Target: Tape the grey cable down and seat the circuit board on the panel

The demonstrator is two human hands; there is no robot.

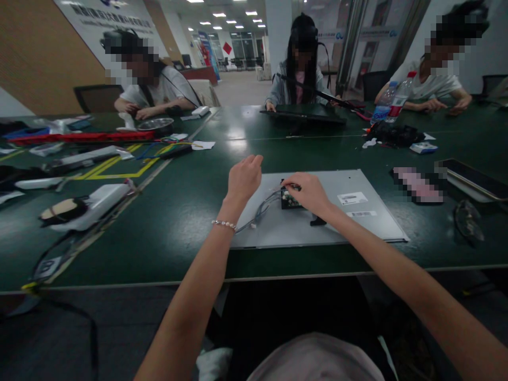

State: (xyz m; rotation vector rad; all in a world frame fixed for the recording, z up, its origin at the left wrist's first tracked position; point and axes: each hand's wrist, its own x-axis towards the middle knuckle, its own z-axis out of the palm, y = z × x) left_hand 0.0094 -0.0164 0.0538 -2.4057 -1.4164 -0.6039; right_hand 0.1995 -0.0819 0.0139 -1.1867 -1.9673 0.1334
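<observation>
A grey flat panel [357, 222] lies on the dark green table [178, 222] in front of me. A small dark circuit board [289, 200] sits on the panel, with a bundle of grey wires [262, 209] curving off its left side. My right hand [309, 191] is closed in a pinch over the board's top, holding something thin that I cannot make out. My left hand [243, 179] hovers just left of the board with its fingers curled, above the panel's far left corner. A bead bracelet [224, 224] is on my left wrist.
Three other people sit at the far side of the table. Tools, cables and white parts [79, 206] lie at the left. A black flat device [305, 117] lies far centre, bottles [391, 103] far right, and a phone-like slab [472, 177] at the right.
</observation>
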